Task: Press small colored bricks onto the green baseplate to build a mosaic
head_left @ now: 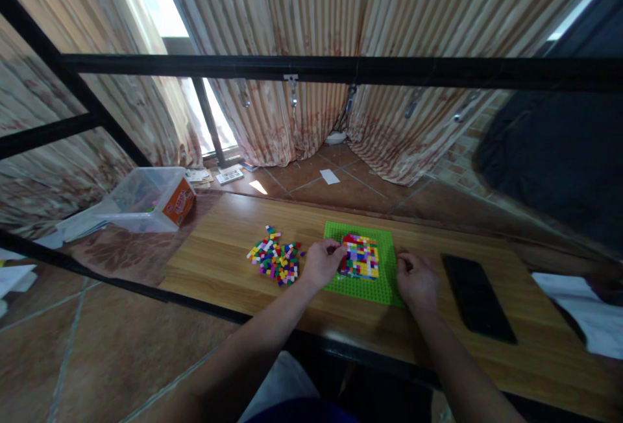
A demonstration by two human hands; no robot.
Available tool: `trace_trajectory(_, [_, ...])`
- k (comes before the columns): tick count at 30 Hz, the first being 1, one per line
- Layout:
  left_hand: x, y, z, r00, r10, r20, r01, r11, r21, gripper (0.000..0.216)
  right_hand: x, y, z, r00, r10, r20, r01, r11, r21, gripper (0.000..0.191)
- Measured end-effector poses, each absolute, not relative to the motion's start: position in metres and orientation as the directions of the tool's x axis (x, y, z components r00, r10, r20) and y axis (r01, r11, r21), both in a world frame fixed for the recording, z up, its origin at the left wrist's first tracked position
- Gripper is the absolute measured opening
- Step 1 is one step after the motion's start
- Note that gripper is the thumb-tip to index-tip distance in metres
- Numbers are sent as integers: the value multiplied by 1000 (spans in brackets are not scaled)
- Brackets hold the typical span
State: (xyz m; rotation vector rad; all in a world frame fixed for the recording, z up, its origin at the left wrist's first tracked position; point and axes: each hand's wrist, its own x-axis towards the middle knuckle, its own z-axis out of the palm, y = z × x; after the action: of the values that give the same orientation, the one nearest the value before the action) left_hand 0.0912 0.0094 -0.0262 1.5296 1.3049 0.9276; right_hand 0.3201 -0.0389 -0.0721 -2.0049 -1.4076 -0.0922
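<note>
A green baseplate [377,280] lies on the wooden table [228,261], and a block of many-coloured small bricks [360,256] is built on it. My left hand [321,264] rests at the plate's left edge with its fingers curled and pinched against the built block; what is in the pinch is too small to name. My right hand [416,280] sits at the plate's right edge with its fingers curled under, touching the plate's side. A loose pile of coloured bricks [276,259] lies just left of my left hand.
A black phone-like slab [477,296] lies flat to the right of the plate. A clear plastic box [146,199] with an orange label stands on the floor beyond the table's left end. A black metal frame bar [311,67] crosses the view above; curtains hang behind.
</note>
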Motion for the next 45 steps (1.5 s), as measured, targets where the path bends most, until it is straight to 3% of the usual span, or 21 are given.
trace_trajectory(45, [108, 3, -27, 16, 1000, -15, 369, 8, 929, 17, 323, -39, -76, 385, 808, 447, 884, -183, -431, 29])
